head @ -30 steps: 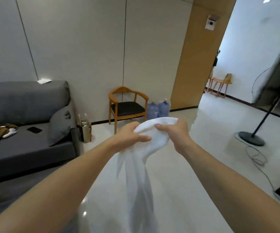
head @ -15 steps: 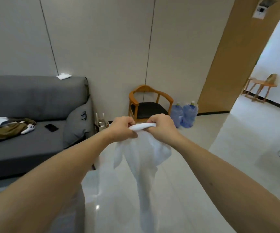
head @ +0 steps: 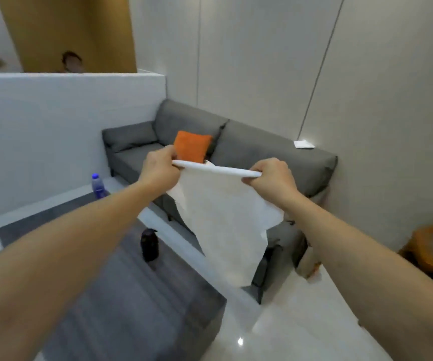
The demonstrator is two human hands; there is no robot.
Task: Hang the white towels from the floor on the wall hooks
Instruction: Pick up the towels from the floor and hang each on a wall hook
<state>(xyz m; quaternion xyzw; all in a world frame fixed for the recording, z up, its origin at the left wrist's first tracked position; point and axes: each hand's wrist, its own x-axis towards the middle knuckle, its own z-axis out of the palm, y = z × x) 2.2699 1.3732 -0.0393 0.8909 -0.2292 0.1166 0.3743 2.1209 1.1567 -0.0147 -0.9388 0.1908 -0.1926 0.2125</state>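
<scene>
head view: white towel point(head: 225, 220) held up in the air betw both hands, in front of the grey sofa point(head: 249, 149). left hand point(head: 158, 169) closed on the top edge at its left end, right hand point(head: 272, 178) closed on the same edge at its right end; hands well apart, edge pulled taut into a near-straight line sloping slightly down to the right. rest of the cloth hangs free below the hands, bottom end dangling above the floor, not touching it.

towel looks plain white, thin, top edge rolled or folded into a narrow band; body falls in one broad sheet w/ a ragged, uneven lower right side.

vs 0.5 s ago: hands were almost touching w/ the towel bunched betw them, now spread wide and the cloth opened out flat. camera has swung left: wooden chair point(head: 428, 246) now only at the right edge, and an orange cushion point(head: 192, 145), a dark bottle point(head: 149, 244) on the grey rug point(head: 111, 295) and a blue-capped bottle point(head: 97, 186) by the white partition point(head: 54, 131) have come into view.
</scene>
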